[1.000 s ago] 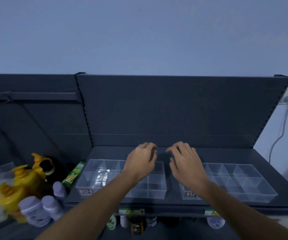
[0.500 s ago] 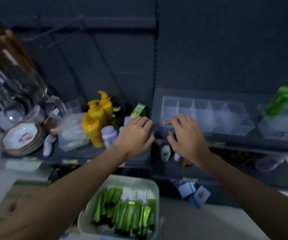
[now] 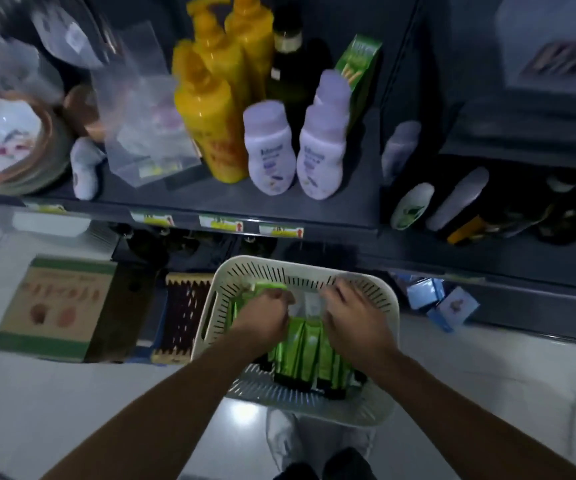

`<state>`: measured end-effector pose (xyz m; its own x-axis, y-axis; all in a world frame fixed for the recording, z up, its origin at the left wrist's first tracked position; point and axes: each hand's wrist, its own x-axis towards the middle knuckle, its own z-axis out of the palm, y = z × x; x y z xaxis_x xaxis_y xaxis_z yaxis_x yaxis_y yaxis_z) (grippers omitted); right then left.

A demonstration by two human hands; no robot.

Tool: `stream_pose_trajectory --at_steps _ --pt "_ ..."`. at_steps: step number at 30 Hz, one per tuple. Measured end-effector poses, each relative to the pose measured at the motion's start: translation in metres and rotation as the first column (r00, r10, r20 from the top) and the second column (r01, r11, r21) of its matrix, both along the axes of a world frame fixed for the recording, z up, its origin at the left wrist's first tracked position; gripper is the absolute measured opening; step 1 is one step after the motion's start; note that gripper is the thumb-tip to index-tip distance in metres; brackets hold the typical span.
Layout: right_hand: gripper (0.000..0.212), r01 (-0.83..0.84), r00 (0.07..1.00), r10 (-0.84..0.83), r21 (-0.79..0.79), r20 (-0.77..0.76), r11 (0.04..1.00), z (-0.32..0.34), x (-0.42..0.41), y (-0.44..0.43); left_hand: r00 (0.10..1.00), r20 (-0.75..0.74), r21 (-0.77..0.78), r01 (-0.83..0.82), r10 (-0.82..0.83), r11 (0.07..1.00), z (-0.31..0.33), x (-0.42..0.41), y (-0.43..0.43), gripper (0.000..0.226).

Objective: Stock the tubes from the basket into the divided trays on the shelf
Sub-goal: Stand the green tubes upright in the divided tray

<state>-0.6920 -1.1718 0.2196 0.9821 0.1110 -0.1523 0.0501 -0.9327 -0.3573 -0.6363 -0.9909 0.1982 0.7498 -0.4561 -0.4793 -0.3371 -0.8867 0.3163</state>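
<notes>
Tubes (image 3: pixel 309 351) in basket (image 3: pixel 380 306) under both hands: left (image 3: pixel 262 315) gripping some, right (image 3: pixel 354 318) grip unclear.

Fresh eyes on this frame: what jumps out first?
Both hands, left hand and right hand, are down in the white slotted basket on the floor, over a packed row of shiny green tubes. Above, on the dark shelf, bright yellow pump bottles stand beside two pale lilac bottles. Whether either hand has gripped a tube is blurred.

arms: bare, no sleeves | legs: light trousers (image 3: pixel 317 441) (blurred) | feet: dark shoes (image 3: pixel 345 465)
</notes>
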Motion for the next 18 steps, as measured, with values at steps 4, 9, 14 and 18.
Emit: stream_pose_trajectory --at_steps 4,9,14,18 --pt "0.048 0.016 0.978 -0.034 -0.088 -0.205 0.996 -0.080 -0.010 0.003 0.995 0.004 0.094 0.099 -0.099 0.991 -0.078 -0.003 -0.002 0.062" --pt "0.063 -0.069 0.947 0.000 -0.204 -0.323 0.977 -0.137 -0.017 -0.002 0.960 0.146 0.172 0.213 -0.239 0.962 -0.134 -0.009 -0.003 0.051" --pt "0.054 -0.108 0.951 0.034 -0.227 -0.309 0.968 -0.154 -0.016 -0.003 0.942 0.249 0.155 0.188 -0.223 0.970 -0.150 -0.017 -0.003 0.039" --pt "0.047 -0.090 0.959 0.044 -0.155 -0.280 0.984 -0.149 -0.015 -0.002 0.949 0.267 0.066 0.156 -0.168 0.986 -0.139 -0.016 -0.003 0.038"
